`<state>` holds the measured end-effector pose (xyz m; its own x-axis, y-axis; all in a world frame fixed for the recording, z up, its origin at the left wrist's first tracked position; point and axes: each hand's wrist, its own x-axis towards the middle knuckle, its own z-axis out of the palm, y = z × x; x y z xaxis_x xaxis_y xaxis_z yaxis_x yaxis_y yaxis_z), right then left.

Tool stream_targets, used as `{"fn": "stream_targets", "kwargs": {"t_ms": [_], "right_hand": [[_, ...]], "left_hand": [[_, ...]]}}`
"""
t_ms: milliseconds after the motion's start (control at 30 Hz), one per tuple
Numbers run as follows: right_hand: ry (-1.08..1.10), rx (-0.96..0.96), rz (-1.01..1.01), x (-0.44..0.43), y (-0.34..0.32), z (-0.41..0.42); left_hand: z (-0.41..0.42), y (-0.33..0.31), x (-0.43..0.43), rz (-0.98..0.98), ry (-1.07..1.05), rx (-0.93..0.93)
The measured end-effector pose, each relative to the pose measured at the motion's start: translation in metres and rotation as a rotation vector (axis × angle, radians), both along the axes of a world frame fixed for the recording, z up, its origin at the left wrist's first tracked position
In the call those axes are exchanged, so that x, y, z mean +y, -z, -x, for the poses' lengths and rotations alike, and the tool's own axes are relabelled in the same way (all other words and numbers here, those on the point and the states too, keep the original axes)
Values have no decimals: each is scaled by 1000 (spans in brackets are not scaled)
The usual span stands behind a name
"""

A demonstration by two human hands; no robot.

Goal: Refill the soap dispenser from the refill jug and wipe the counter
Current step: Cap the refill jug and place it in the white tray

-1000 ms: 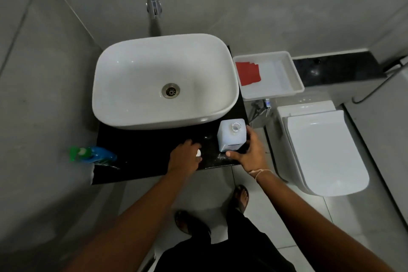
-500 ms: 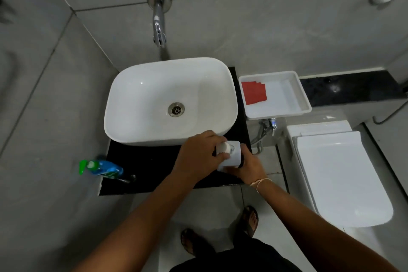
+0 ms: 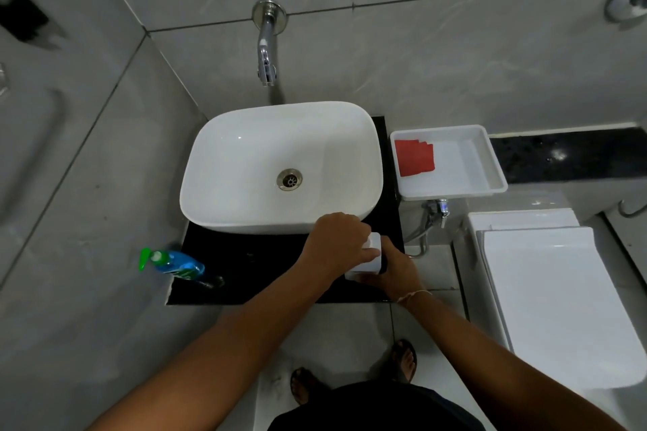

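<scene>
A white square refill jug (image 3: 370, 264) stands on the black counter (image 3: 245, 266) at its front right corner. My right hand (image 3: 395, 271) grips the jug's side from the right. My left hand (image 3: 338, 241) is closed over the jug's top, fingers around its small white cap, which is mostly hidden. The soap dispenser (image 3: 175, 262), blue with a green pump, lies tilted at the counter's front left corner, away from both hands. A red cloth (image 3: 415, 157) lies in a white tray (image 3: 490, 157) to the right of the basin.
A white basin (image 3: 245, 168) fills most of the counter under a wall tap (image 3: 266, 52). A closed white toilet (image 3: 553, 301) stands at the right. My sandalled feet are on the tiled floor below the counter edge.
My left hand picked the white cap up from the counter and moved right onto the jug's top. My right hand stayed on the jug. The camera tilted upward.
</scene>
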<state>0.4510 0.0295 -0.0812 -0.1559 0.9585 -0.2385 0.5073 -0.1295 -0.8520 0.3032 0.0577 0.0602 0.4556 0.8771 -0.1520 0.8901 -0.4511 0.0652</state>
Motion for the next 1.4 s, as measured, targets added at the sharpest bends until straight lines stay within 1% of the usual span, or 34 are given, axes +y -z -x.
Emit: {"fn": "stream_targets", "kwargs": {"t_ms": [100,200,233,333,367,433,533,567,667,800,933,1000,1067,1167,1200,1333,1400], "right_hand": [[-5,-12,16,2,-1,0],[6,-15,3,2,-3,2],[6,-9,0,2,-4,2],[12,11,6,3,-5,3],[10,14,7,4,-5,4],[5,5,8,5,-5,5],[7,-22,-11,6,-7,7],[4,-31,-8,7,-8,7],[7,-19,0,9,-9,7],[6,-22,-10,9,-9,8],[-10,-12,9,10,-9,7],[-12,-6,13,11,-8,6],[-15,-10,5,12,-8,6],[-25,-6,22,14,-6,5],[-28,-15,25,14,-5,5],[-23,-37,18,16,-4,4],[-32,-29,27,17,-3,3]], "left_hand": [[1,2,3,24,51,-20],[10,3,2,49,189,-47],[13,3,1,49,171,-47],[14,4,4,14,-18,-61],[14,3,6,-3,-46,-63],[15,0,8,-6,-14,-85],[19,-2,7,49,157,-103],[20,-2,7,60,167,-94],[19,0,12,19,42,-70],[20,2,8,76,147,-70],[17,3,11,-64,-16,-69],[16,0,11,3,69,-124],[17,-1,12,61,156,-132],[15,0,15,12,35,-76],[14,0,16,0,35,-66],[15,2,17,29,148,-86],[14,5,16,19,80,-82]]}}
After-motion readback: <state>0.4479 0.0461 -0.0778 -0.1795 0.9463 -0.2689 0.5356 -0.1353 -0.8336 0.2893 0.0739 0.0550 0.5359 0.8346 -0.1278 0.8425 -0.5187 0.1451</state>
